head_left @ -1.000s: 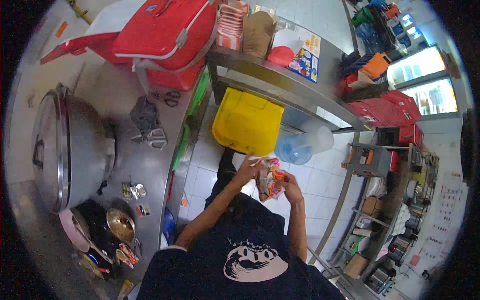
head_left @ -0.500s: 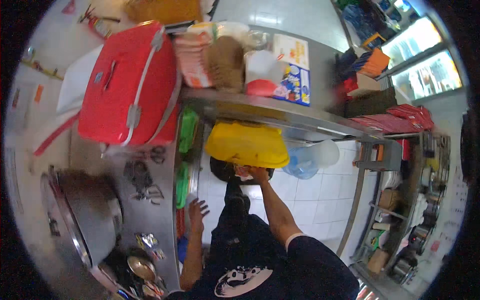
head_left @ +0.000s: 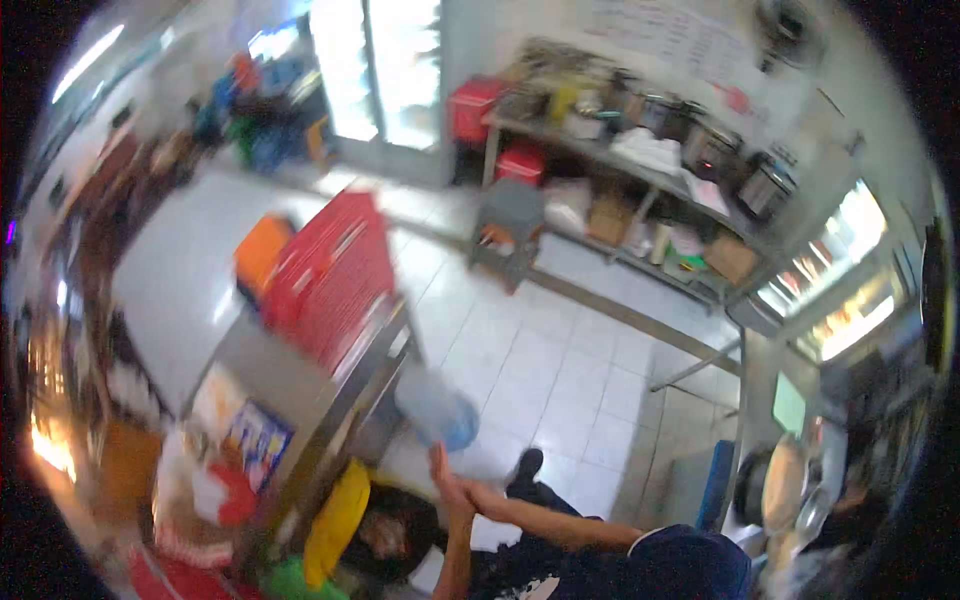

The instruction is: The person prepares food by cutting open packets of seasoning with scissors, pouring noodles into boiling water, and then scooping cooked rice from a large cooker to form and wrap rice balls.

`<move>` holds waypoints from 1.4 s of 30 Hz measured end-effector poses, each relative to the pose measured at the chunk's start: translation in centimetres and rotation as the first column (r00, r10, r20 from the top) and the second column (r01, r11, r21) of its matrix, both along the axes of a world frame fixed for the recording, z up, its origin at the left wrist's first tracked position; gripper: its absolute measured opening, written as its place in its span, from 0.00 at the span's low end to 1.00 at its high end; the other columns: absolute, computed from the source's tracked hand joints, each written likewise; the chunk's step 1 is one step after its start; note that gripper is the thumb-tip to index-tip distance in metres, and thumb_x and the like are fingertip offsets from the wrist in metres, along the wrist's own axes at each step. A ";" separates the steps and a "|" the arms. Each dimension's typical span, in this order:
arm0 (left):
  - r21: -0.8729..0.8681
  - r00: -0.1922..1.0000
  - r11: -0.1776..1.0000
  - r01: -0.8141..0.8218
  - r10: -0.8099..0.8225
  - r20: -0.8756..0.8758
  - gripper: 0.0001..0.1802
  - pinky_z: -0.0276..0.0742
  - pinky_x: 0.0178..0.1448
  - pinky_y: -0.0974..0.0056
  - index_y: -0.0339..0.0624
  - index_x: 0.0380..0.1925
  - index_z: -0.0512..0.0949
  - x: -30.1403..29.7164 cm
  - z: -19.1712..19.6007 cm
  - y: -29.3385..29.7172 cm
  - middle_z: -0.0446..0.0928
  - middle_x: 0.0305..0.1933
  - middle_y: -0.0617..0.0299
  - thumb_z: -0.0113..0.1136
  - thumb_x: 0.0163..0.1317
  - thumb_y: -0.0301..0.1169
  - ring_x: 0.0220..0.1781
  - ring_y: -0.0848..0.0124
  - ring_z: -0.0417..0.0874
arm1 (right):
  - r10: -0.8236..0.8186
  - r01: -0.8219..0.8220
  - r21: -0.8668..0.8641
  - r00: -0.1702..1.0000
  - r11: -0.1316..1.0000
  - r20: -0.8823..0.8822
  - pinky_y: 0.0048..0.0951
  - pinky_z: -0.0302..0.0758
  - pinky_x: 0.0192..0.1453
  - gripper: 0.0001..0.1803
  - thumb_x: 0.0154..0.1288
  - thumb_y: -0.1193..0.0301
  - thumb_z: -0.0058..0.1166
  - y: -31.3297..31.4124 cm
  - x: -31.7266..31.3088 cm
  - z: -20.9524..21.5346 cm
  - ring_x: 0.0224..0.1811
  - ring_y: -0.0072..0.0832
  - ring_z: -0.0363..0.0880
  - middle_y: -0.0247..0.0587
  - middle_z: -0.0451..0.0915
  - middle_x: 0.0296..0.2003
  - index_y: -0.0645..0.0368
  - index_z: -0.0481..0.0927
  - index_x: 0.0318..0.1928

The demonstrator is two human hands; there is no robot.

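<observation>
My left hand [head_left: 449, 483] and right hand [head_left: 477, 496] overlap, touching near the wrists, with fingers [head_left: 438, 462] stretched toward 12 o'clock. Blur and overlap hide which hand those fingers belong to, so I cannot tell whether either of my 2 hands is loosely spread, clenched or grasping something. The black bin [head_left: 426, 523] lies near them at 8 o'clock, its rounded mouth facing up and blurred contents showing pale and brown inside. Beyond it, at 9 o'clock from my hands, the yellow lid [head_left: 338, 520] stands tilted along the bin's far side. The translucent blue water jug [head_left: 440, 405] sits at 12 o'clock, just past my fingertips in this view. My dark shoe [head_left: 530, 463] is at 2 o'clock on the white tiled floor [head_left: 560, 370]. At 9 o'clock, farther off than the lid, a blue-and-white box [head_left: 260, 445] rests on the metal counter [head_left: 262, 352]. A stack of red bags [head_left: 335, 280] rises at 11 o'clock, and a grey stool [head_left: 507, 212] stands well apart at 12 o'clock.
</observation>
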State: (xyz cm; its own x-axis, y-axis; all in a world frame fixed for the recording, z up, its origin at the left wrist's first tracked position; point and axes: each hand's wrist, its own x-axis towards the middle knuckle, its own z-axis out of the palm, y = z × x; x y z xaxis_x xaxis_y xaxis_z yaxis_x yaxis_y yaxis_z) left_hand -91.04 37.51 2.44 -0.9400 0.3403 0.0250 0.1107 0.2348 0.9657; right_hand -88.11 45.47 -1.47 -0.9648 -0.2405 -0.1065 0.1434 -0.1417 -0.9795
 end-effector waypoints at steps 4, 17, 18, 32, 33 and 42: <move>0.341 0.884 0.940 -0.025 -0.138 0.447 0.44 0.48 0.77 0.41 0.41 0.75 0.53 -5.3 1.6 11.6 0.53 0.78 0.45 0.46 0.66 0.57 0.78 0.49 0.55 | -0.177 0.322 0.320 0.896 0.891 -0.408 0.58 0.45 0.77 0.41 0.69 0.47 0.51 11.8 -5.7 14.8 0.79 0.49 0.41 0.48 0.47 0.77 0.49 0.55 0.76; 0.798 0.646 0.537 0.273 -0.717 0.261 0.46 0.51 0.75 0.39 0.55 0.76 0.52 -27.0 18.4 51.9 0.57 0.75 0.48 0.40 0.66 0.69 0.76 0.49 0.55 | -0.908 0.334 0.889 0.379 0.314 0.178 0.55 0.70 0.66 0.45 0.52 0.51 0.67 69.9 -1.7 -2.7 0.63 0.60 0.70 0.65 0.70 0.61 0.59 0.66 0.67; 0.767 0.656 0.595 0.241 -0.682 0.324 0.45 0.48 0.77 0.41 0.53 0.76 0.53 -30.4 15.0 54.5 0.52 0.77 0.48 0.40 0.68 0.66 0.79 0.49 0.48 | -0.919 0.336 0.897 0.361 0.289 0.161 0.55 0.70 0.66 0.45 0.52 0.51 0.67 73.5 -2.3 -3.9 0.63 0.60 0.70 0.65 0.70 0.61 0.59 0.66 0.67; 0.424 0.442 0.886 0.187 -0.461 0.769 0.21 0.81 0.50 0.58 0.41 0.54 0.75 -43.2 -2.6 110.6 0.82 0.50 0.53 0.54 0.71 0.43 0.46 0.61 0.85 | -0.872 0.734 0.679 0.336 0.004 -0.357 0.29 0.80 0.40 0.17 0.59 0.70 0.66 132.4 -15.2 14.4 0.38 0.27 0.85 0.42 0.86 0.34 0.61 0.82 0.48; 0.435 0.495 0.829 0.350 -0.558 0.666 0.22 0.80 0.45 0.59 0.40 0.54 0.76 -43.2 -2.5 114.2 0.82 0.47 0.55 0.57 0.69 0.44 0.43 0.63 0.84 | -0.785 0.760 0.641 0.335 -0.101 -0.521 0.29 0.79 0.41 0.16 0.60 0.71 0.64 137.9 -16.1 17.3 0.38 0.27 0.85 0.41 0.86 0.33 0.61 0.82 0.49; 0.187 0.697 0.912 -0.366 0.135 0.704 0.15 0.78 0.33 0.65 0.34 0.48 0.77 -43.0 -16.8 119.6 0.82 0.36 0.56 0.57 0.66 0.33 0.31 0.68 0.81 | -0.405 0.793 0.539 0.411 -0.284 -0.817 0.46 0.69 0.64 0.34 0.65 0.47 0.55 184.9 -43.2 33.0 0.58 0.52 0.76 0.59 0.79 0.53 0.66 0.77 0.56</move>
State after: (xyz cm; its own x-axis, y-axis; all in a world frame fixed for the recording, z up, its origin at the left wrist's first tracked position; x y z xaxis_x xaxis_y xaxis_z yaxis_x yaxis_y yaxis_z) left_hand -134.00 157.07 -14.35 -0.7947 0.1737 -0.5816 -0.6048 -0.1453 0.7831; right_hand -131.31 230.40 31.52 -0.5392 0.5513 0.6367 0.3876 0.8336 -0.3935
